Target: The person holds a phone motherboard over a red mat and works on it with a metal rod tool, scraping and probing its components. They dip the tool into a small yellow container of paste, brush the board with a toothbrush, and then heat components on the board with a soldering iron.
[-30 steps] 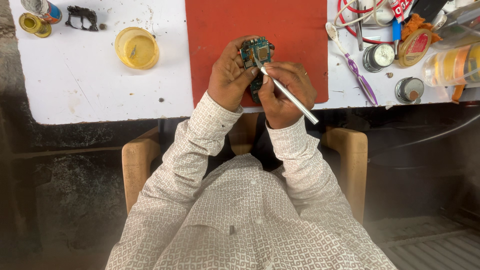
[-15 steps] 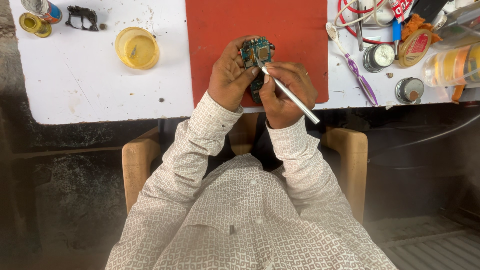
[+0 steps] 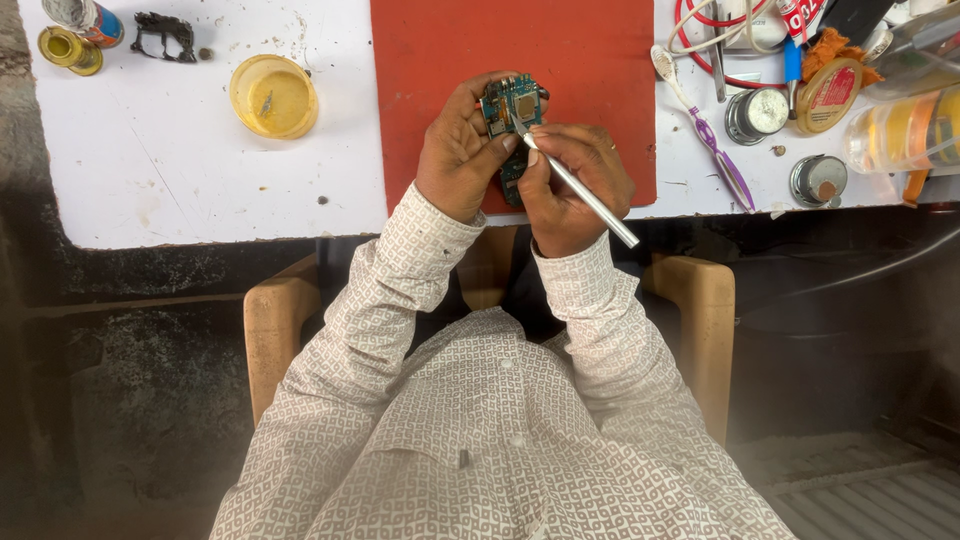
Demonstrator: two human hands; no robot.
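Your left hand (image 3: 460,150) clasps the small blue-green circuit board (image 3: 512,108) (above the red mat (image 3: 590,70)); your right hand (image 3: 570,185) pinches a silver tool (image 3: 585,195), its tip touching the board.

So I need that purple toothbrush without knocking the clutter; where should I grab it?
Take the purple toothbrush low on its handle, the end near the table edge, coming from the front. Its head lies up among the cables and round tins; the handle end probably has the most room.
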